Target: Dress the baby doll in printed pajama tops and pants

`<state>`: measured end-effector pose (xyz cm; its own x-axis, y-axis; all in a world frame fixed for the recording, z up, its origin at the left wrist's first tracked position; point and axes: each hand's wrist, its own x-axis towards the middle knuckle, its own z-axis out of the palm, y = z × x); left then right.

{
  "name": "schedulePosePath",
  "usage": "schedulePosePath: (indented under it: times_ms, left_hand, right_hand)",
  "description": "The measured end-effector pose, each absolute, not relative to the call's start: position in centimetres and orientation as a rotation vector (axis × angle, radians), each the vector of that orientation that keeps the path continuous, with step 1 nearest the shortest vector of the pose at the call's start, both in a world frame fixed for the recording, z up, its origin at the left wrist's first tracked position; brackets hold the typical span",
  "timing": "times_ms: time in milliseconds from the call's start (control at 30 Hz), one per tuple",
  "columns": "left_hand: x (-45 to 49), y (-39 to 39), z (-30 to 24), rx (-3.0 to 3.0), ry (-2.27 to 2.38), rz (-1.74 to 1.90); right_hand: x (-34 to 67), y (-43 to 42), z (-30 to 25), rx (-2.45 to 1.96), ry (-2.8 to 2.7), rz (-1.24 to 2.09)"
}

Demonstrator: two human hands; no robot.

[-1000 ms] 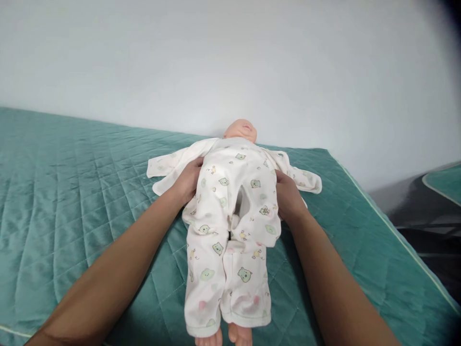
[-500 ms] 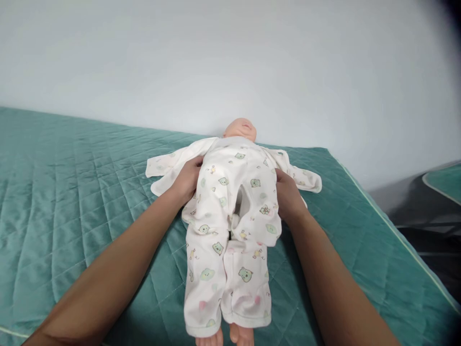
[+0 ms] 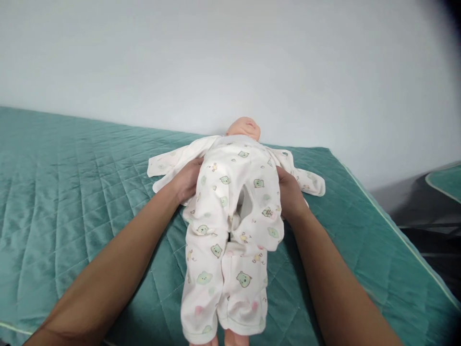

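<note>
A baby doll lies on its back on the green quilted cover, head away from me. It wears white baby pants printed with green bears, with an open slit at the crotch. A matching shirt has its sleeves spread out to both sides. My left hand is closed at the left side of the pants, its fingertips partly hidden by cloth. On the other side, my right hand grips the pants' edge, most of its fingers tucked out of sight. The doll's feet are cut off by the bottom edge.
The green quilted cover spreads beneath the doll, with a pale piped edge at the right. A grey-white wall rises behind the head. Another green padded surface with dark framing stands at the far right.
The doll's head and upper body have shifted slightly right, while the pant legs have swung slightly left and lower in view. Both hands stay at the sides of the pants.
</note>
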<state>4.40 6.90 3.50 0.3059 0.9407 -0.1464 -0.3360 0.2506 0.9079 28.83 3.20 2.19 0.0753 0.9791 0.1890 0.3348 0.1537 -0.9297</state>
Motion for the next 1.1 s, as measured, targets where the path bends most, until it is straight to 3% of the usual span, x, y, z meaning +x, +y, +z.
schedulePosePath:
  times_ms: [333, 800, 1100]
  left_hand:
    - [4.0, 7.4, 2.7, 0.92, 0.724, 1.006]
    - [3.6, 7.4, 2.2, 1.144, 0.679, 1.003]
    - [3.6, 6.7, 2.9, 0.964, 0.691, 0.872]
  right_hand:
    - [28.7, 2.8, 3.3, -1.425, -1.655, 0.68]
    - [28.8, 2.7, 3.2, -1.389, -1.688, 0.66]
    - [28.6, 2.5, 3.8, -1.302, -1.591, 0.726]
